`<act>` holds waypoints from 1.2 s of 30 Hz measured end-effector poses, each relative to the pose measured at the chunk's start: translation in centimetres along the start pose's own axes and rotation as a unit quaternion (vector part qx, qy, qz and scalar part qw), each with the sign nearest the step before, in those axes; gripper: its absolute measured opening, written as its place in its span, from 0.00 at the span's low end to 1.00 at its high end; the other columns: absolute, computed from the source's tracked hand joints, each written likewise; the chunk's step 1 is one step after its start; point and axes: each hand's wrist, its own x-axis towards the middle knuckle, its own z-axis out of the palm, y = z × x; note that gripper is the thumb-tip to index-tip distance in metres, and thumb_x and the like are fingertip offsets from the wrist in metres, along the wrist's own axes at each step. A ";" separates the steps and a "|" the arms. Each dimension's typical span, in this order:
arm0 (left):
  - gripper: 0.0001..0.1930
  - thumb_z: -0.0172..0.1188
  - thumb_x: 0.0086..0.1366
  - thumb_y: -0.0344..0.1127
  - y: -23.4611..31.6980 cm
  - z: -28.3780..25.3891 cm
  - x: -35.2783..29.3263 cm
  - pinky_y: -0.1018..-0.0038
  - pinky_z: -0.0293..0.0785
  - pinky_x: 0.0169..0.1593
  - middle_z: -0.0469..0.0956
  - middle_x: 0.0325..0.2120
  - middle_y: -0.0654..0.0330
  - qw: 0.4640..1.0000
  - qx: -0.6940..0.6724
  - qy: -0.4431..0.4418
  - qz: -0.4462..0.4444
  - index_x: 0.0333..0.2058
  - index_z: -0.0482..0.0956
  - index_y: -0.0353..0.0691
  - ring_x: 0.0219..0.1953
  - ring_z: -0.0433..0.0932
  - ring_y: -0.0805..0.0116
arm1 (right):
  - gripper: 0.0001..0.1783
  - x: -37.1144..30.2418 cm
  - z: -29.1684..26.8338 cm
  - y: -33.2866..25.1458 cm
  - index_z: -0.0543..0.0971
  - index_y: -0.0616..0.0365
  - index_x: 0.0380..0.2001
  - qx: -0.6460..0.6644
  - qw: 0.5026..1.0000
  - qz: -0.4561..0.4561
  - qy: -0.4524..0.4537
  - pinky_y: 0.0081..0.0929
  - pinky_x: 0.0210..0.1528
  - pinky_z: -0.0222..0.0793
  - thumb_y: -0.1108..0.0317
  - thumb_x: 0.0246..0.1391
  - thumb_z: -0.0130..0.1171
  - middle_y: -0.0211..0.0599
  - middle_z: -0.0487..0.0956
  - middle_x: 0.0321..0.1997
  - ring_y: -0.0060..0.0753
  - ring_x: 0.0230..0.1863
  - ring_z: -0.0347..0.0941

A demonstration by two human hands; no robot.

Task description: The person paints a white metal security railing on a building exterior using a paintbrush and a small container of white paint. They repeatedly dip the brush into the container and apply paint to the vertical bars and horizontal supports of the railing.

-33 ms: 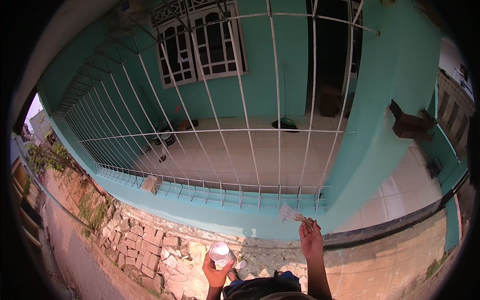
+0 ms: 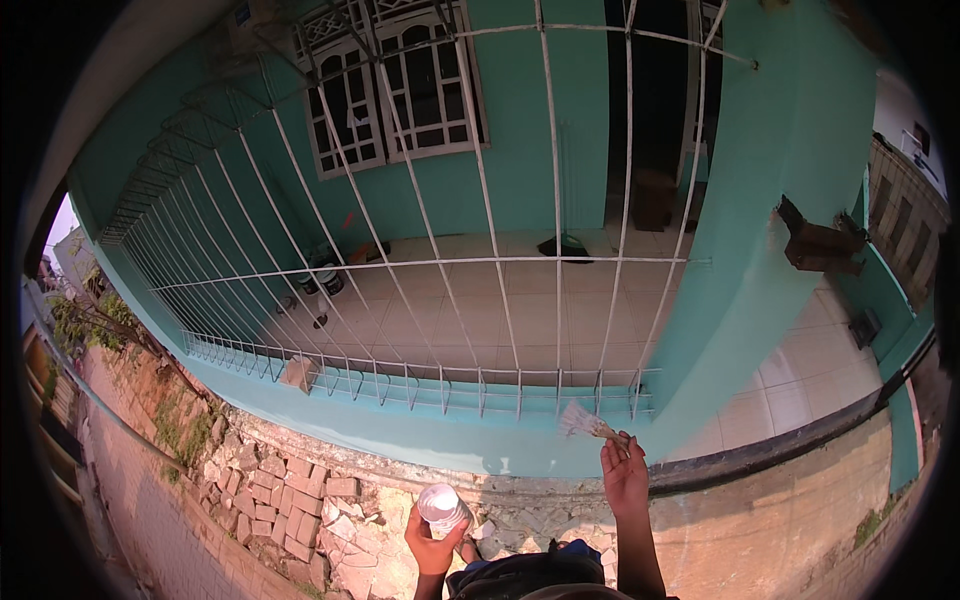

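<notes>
My left hand [image 2: 434, 545] is wrapped round a small white cup [image 2: 439, 506], held upright over the rubble; pale stuff coats its inside, and I cannot tell what it is. My right hand [image 2: 626, 478] pinches the handle of a paintbrush [image 2: 592, 424]. Its splayed, whitish bristles point up and left, in front of the turquoise low wall [image 2: 530, 447]; whether they touch it I cannot tell. Beyond the brush rises a white metal railing [image 2: 498, 261] of thin bars, fixed along the top of that wall.
A brick [image 2: 299, 373] sits on the wall ledge at left. Loose paving blocks [image 2: 290, 500] and broken rubble lie by my feet. To the right stands a turquoise pillar [image 2: 770, 170] with a rusty metal bracket [image 2: 822, 246]. Behind the bars are buckets [image 2: 328, 280] and a broom [image 2: 566, 247].
The brush and my right hand have shifted very slightly, with a small turn of the view. The cup stays in my left hand.
</notes>
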 end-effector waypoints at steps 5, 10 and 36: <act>0.36 0.77 0.48 0.23 -0.6 -4.7 5.8 0.66 0.74 0.58 0.79 0.48 0.54 0.998 0.005 -0.060 0.011 0.57 0.73 0.31 0.52 0.79 0.63 | 0.20 -0.6 6.2 2.3 0.71 0.62 0.58 -0.086 0.988 -0.122 -0.035 0.37 0.65 0.71 0.59 0.72 0.54 0.45 0.77 0.59 0.38 0.59 0.75; 0.36 0.77 0.46 0.24 -2.3 -9.3 11.1 0.62 0.72 0.60 0.79 0.48 0.53 0.992 0.057 -0.113 0.024 0.56 0.74 0.31 0.52 0.79 0.59 | 0.20 1.5 18.5 -0.7 0.72 0.68 0.58 -0.191 0.913 -0.349 -0.089 0.37 0.59 0.77 0.62 0.73 0.52 0.51 0.76 0.62 0.38 0.55 0.79; 0.45 0.72 0.51 0.20 -3.6 -10.2 11.3 0.61 0.60 0.71 0.70 0.61 0.47 0.999 -0.010 0.041 -0.015 0.68 0.61 0.28 0.64 0.70 0.55 | 0.20 13.9 50.0 -16.9 0.78 0.59 0.58 -0.511 0.088 -0.842 -0.147 0.34 0.57 0.79 0.76 0.62 0.62 0.46 0.77 0.64 0.44 0.60 0.78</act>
